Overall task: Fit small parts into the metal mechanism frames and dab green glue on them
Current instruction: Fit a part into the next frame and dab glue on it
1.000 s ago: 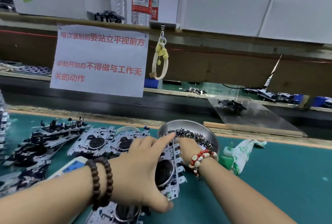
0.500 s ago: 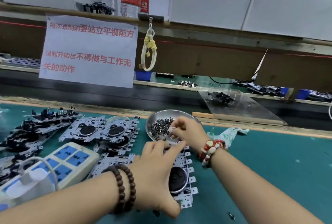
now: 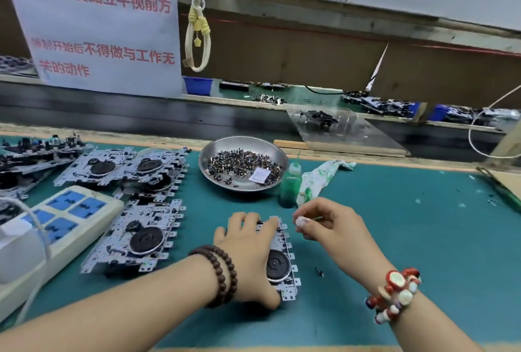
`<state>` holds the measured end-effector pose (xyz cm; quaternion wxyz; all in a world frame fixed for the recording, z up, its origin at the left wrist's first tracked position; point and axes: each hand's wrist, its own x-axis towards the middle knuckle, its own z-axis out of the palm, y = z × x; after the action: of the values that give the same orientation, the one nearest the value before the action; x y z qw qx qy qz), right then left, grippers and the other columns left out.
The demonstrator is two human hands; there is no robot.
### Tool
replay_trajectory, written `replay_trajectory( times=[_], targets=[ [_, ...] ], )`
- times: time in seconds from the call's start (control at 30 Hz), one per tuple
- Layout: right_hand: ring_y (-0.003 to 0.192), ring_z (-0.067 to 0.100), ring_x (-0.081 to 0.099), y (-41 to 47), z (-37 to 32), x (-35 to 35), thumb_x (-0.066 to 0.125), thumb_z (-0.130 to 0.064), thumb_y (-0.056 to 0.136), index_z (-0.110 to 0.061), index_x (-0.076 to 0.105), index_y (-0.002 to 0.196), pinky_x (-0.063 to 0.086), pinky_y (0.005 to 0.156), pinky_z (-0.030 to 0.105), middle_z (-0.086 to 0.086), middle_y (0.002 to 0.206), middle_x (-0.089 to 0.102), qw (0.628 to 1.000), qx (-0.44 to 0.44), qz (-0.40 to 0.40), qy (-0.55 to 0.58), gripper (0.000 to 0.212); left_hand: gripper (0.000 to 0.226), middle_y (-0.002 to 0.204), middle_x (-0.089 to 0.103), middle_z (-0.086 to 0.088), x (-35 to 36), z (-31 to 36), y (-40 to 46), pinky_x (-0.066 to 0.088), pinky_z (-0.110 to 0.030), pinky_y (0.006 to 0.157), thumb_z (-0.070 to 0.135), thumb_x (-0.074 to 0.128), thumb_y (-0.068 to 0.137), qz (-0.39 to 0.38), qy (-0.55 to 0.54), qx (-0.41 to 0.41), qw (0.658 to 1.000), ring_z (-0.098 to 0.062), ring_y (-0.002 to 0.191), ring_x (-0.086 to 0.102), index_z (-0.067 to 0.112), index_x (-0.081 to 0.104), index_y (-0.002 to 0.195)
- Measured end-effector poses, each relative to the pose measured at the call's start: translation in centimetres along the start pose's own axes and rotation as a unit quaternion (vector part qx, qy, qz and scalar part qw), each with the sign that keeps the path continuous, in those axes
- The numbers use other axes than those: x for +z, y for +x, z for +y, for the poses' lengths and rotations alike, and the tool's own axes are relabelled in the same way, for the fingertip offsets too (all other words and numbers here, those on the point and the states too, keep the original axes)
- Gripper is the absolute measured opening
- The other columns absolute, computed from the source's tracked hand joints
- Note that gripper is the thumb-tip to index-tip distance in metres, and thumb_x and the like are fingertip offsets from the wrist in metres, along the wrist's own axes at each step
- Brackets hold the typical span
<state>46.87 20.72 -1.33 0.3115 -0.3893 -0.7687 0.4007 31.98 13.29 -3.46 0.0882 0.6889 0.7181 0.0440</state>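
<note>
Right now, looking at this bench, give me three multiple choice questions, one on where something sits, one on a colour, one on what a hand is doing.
1. Where does the green glue bottle stand?
A. Just right of the metal bowl
B. On the power strip
C. Inside the bowl

2. What colour are the socket faces of the power strip?
A. Red
B. Blue
C. Yellow

3. What is the left hand doing?
A. Hanging off the bench
B. Lifting the bowl
C. Lying across the metal frame on the mat

Answers: 1 A, the bottle stands on the mat by the bowl's right rim. 2 B, blue panels show on the cream body. 3 C, its fingers spread over the frame, while the right hand pinches a thin green-tipped stick.
</note>
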Motion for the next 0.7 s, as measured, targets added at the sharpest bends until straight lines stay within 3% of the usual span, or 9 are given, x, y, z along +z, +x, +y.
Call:
replay_trajectory(
  times=[0.27, 0.43, 0.5, 0.57, 0.63, 0.7],
  targets=[
    [0.068, 0.006, 0.066, 0.7, 1.5, 1.0, 0.072, -0.008, 0.079, -0.026, 0.066, 0.069, 0.052, 0.075, 0.022, -0.011, 0.069, 0.068, 0.999, 0.033, 0.011, 0.01, 0.021, 0.122, 0.144, 0.01, 0.008, 0.3, 0.0, -0.5, 0.017, -0.035, 0.107, 0.066, 0.071, 0.056, -0.006, -0.03, -0.003, 1.0, -0.016, 0.132, 0.006, 0.028, -0.003, 0.146],
    [0.068, 0.004, 0.067, 0.9, 2.1, 1.7, 0.072, -0.009, 0.079, -0.024, 0.066, 0.069, 0.052, 0.071, 0.018, -0.011, 0.071, 0.069, 0.998, 0.027, 0.014, 0.049, 0.019, 0.126, 0.152, -0.01, 0.015, -1.8, -1.0, -0.8, 0.007, -0.044, 0.111, 0.07, 0.069, 0.056, -0.076, -0.049, 0.001, 0.996, -0.01, 0.139, -0.012, 0.033, -0.012, 0.145],
    [0.067, 0.007, 0.067, 1.0, 2.2, 1.8, 0.071, -0.008, 0.079, -0.024, 0.066, 0.068, 0.053, 0.07, 0.02, -0.008, 0.07, 0.07, 0.997, 0.029, 0.02, 0.069, 0.021, 0.113, 0.151, -0.001, 0.02, -3.1, -1.5, -0.5, 0.011, -0.043, 0.111, 0.07, 0.063, 0.062, -0.064, -0.083, -0.003, 0.994, -0.005, 0.138, -0.004, 0.036, -0.004, 0.146],
    [0.064, 0.009, 0.065, 1.1, 2.2, 2.1, 0.069, -0.004, 0.081, -0.023, 0.066, 0.067, 0.054, 0.064, 0.02, -0.004, 0.065, 0.069, 0.994, 0.031, 0.024, 0.102, 0.024, 0.084, 0.146, 0.022, 0.016, -3.5, -1.6, 0.1, 0.017, -0.04, 0.111, 0.063, 0.056, 0.076, 0.004, -0.134, -0.012, 0.991, -0.007, 0.136, 0.013, 0.036, 0.015, 0.144],
    [0.063, 0.009, 0.063, 1.2, 2.2, 2.4, 0.067, -0.003, 0.082, -0.022, 0.065, 0.068, 0.053, 0.061, 0.022, -0.004, 0.064, 0.068, 0.992, 0.031, 0.025, 0.116, 0.023, 0.049, 0.129, 0.043, 0.017, -3.0, -1.3, 0.7, 0.026, -0.039, 0.109, 0.05, 0.051, 0.086, 0.073, -0.183, -0.014, 0.98, -0.008, 0.127, 0.03, 0.037, 0.036, 0.131],
    [0.063, 0.005, 0.062, 1.1, 2.2, 2.6, 0.067, -0.004, 0.082, -0.022, 0.064, 0.07, 0.054, 0.061, 0.021, -0.007, 0.065, 0.067, 0.993, 0.022, 0.021, 0.115, 0.022, 0.022, 0.112, 0.05, 0.018, -2.3, -1.2, 1.4, 0.032, -0.039, 0.105, 0.043, 0.05, 0.09, 0.107, -0.222, -0.011, 0.969, -0.006, 0.116, 0.039, 0.038, 0.048, 0.111]
  ],
)
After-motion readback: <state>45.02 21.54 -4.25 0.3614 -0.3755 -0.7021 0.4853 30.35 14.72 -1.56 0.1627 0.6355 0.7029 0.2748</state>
